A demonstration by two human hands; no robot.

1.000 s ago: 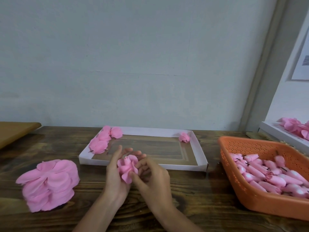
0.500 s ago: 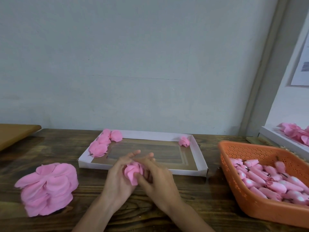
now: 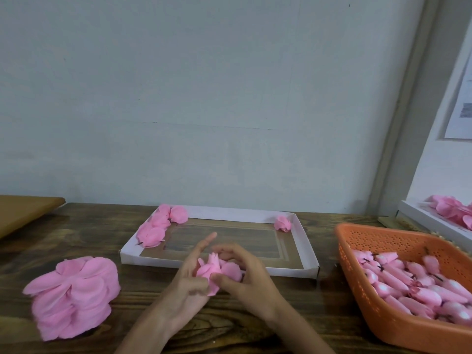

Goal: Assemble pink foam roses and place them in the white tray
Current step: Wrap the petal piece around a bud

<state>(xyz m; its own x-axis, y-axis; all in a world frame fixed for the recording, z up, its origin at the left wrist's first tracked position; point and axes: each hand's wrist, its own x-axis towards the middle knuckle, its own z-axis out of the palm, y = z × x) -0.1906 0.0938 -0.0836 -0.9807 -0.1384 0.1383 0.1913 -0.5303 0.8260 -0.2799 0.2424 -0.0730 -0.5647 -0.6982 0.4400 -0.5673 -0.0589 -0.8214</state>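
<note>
A half-formed pink foam rose [image 3: 213,270] sits between both hands just in front of the white tray [image 3: 293,271]. My left hand [image 3: 187,282] cups it from the left, index finger pointing up. My right hand [image 3: 249,274] curls over it from the right, thumb pressed on the petals. Several finished roses [image 3: 155,227] lie along the tray's left side, and one rose [image 3: 282,223] lies in its far right corner.
A stack of loose pink petals [image 3: 72,295] lies on the wooden table at the left. An orange basket [image 3: 362,284] of pink rose buds stands at the right. Behind it a second white tray [image 3: 429,221] holds more pink flowers. A brown board [image 3: 23,210] lies far left.
Both hands have closed tighter round the rose and folded its petals inward. The left index finger now sticks up.
</note>
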